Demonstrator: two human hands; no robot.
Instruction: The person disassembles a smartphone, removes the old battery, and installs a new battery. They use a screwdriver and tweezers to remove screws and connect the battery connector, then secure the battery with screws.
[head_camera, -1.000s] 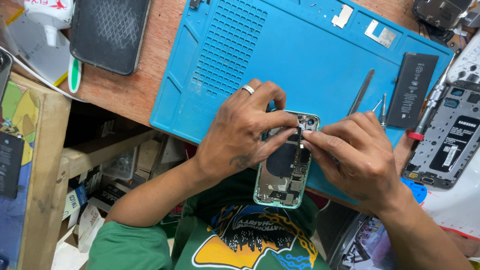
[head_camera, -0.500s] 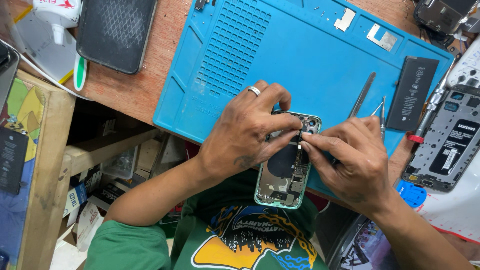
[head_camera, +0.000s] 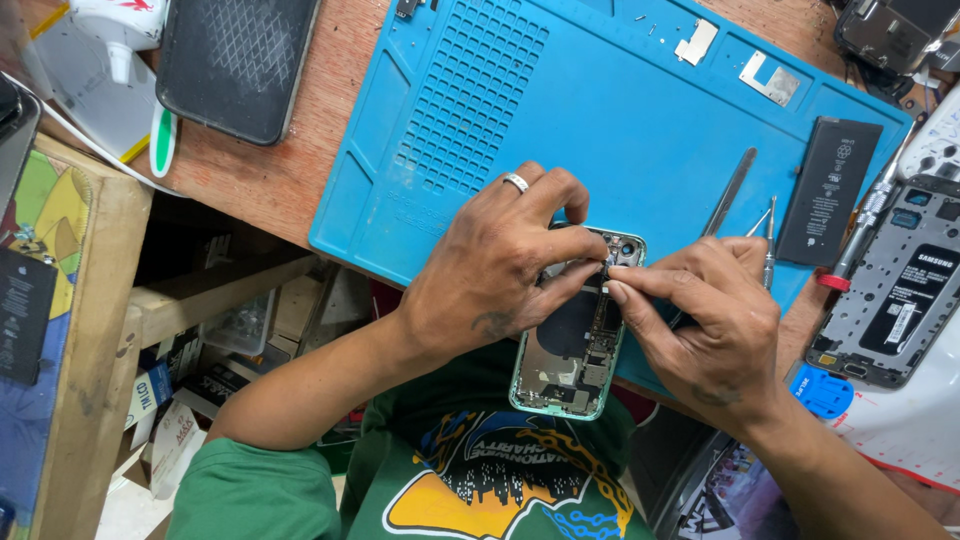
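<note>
The left hand (head_camera: 500, 275) steadies the opened phone (head_camera: 580, 335) at the mat's (head_camera: 620, 110) 6 o'clock edge, fingers closed around its top. The right hand (head_camera: 715, 325) pinches a small part inside, battery (head_camera: 828, 190) at 2 o'clock.

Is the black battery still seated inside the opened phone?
No. The black battery lies on the blue mat, apart from the opened phone that the left hand and right hand work on.
</note>
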